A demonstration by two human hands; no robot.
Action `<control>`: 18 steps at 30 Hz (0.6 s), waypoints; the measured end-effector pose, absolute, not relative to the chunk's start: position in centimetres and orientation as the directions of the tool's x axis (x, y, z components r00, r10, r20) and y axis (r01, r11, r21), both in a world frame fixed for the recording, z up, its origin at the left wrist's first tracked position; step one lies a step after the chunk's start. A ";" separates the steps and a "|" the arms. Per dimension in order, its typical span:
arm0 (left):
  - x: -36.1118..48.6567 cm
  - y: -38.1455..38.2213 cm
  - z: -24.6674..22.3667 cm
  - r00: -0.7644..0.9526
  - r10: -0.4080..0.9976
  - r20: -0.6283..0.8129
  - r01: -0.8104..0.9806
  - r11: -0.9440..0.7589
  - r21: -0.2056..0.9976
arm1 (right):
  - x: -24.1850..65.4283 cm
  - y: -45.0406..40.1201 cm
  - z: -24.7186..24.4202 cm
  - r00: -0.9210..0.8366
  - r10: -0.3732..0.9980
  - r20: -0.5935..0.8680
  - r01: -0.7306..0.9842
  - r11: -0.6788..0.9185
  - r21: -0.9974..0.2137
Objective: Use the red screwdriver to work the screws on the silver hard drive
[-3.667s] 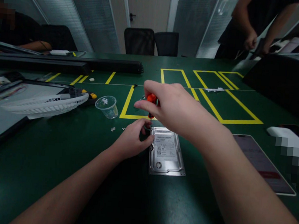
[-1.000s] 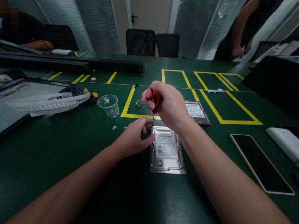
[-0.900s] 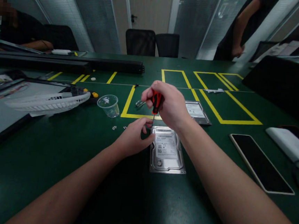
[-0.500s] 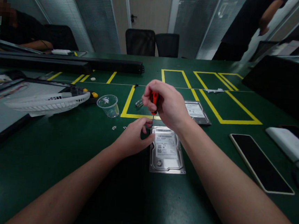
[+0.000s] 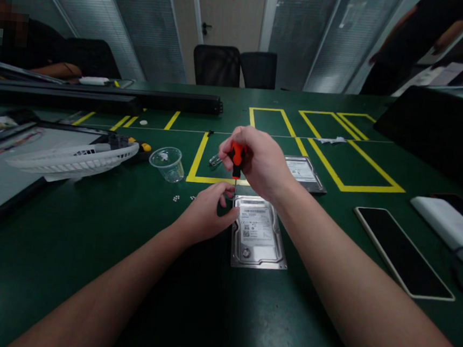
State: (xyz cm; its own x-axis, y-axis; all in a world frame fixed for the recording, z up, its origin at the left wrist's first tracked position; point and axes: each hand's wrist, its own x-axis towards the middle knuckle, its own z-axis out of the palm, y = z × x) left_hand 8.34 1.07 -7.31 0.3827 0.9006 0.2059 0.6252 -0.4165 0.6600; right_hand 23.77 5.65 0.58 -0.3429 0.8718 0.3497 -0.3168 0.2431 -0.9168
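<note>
A silver hard drive (image 5: 259, 235) with a white label lies flat on the green table (image 5: 308, 320). My right hand (image 5: 259, 160) is closed around the red and black handle of a screwdriver (image 5: 238, 155), held upright with its shaft down at the drive's far left corner. At that same corner my left hand (image 5: 212, 209) has its thumb on the drive's left edge and its fingers curled near the shaft. Whether those fingertips touch the shaft or pinch anything is too small to tell.
Behind my right hand lies a second hard drive (image 5: 305, 173). Left are a clear plastic cup (image 5: 168, 163), tiny screws (image 5: 176, 198) and a white slatted part (image 5: 74, 161). A phone (image 5: 405, 253) and white power bank (image 5: 449, 227) lie right. Two people are beyond the table.
The screwdriver handle has turned and tilted slightly in my right hand. My left hand stays in place. The standing person at the back has moved right.
</note>
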 end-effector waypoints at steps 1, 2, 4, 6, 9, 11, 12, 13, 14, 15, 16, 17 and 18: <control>8.4 1.1 -7.3 0.382 0.902 0.204 0.629 -0.415 0.658 | 23.8 5.6 0.6 -0.345 0.872 0.348 -0.301 0.249 -0.921; 8.4 1.1 -7.3 0.382 0.901 0.204 0.630 -0.416 0.656 | 23.7 5.5 0.7 -0.344 0.873 0.346 -0.293 0.250 -0.923; 8.4 1.1 -7.3 0.384 0.899 0.209 0.626 -0.420 0.657 | 23.7 5.4 0.9 -0.332 0.878 0.346 -0.305 0.248 -0.920; 8.4 1.1 -7.4 0.386 0.896 0.219 0.617 -0.428 0.661 | 23.5 5.4 0.9 -0.312 0.884 0.349 -0.348 0.235 -0.907; 8.3 1.2 -7.5 0.390 0.891 0.234 0.610 -0.440 0.659 | 23.5 5.5 0.9 -0.295 0.888 0.353 -0.391 0.224 -0.893; 8.3 1.2 -7.5 0.390 0.889 0.238 0.611 -0.444 0.655 | 23.5 5.6 0.9 -0.304 0.883 0.358 -0.371 0.236 -0.898; 8.3 1.2 -7.4 0.390 0.890 0.237 0.613 -0.443 0.655 | 23.5 5.6 0.9 -0.313 0.880 0.357 -0.356 0.240 -0.903; 8.3 1.1 -7.4 0.388 0.891 0.236 0.613 -0.441 0.656 | 23.6 5.6 0.8 -0.320 0.878 0.355 -0.347 0.240 -0.907; 8.3 1.1 -7.4 0.387 0.892 0.234 0.613 -0.438 0.658 | 23.6 5.6 0.8 -0.324 0.878 0.352 -0.345 0.237 -0.908; 8.4 1.1 -7.4 0.387 0.893 0.232 0.612 -0.436 0.659 | 23.6 5.6 0.8 -0.324 0.879 0.350 -0.346 0.235 -0.909; 8.4 1.1 -7.4 0.386 0.893 0.231 0.613 -0.436 0.659 | 23.6 5.6 0.8 -0.322 0.879 0.351 -0.344 0.237 -0.909; 8.4 1.1 -7.4 0.387 0.893 0.231 0.614 -0.436 0.658 | 23.6 5.6 0.8 -0.318 0.880 0.354 -0.340 0.242 -0.909; 8.4 1.1 -7.4 0.388 0.892 0.232 0.615 -0.438 0.656 | 23.7 5.5 0.9 -0.315 0.880 0.357 -0.335 0.249 -0.909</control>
State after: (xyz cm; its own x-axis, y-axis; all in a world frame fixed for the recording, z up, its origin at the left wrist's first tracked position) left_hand 8.39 1.11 -7.37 0.3881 0.8920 0.2320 0.6145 -0.4380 0.6561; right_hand 23.67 5.54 0.87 -0.3146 0.8796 0.3568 -0.3355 0.2486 -0.9087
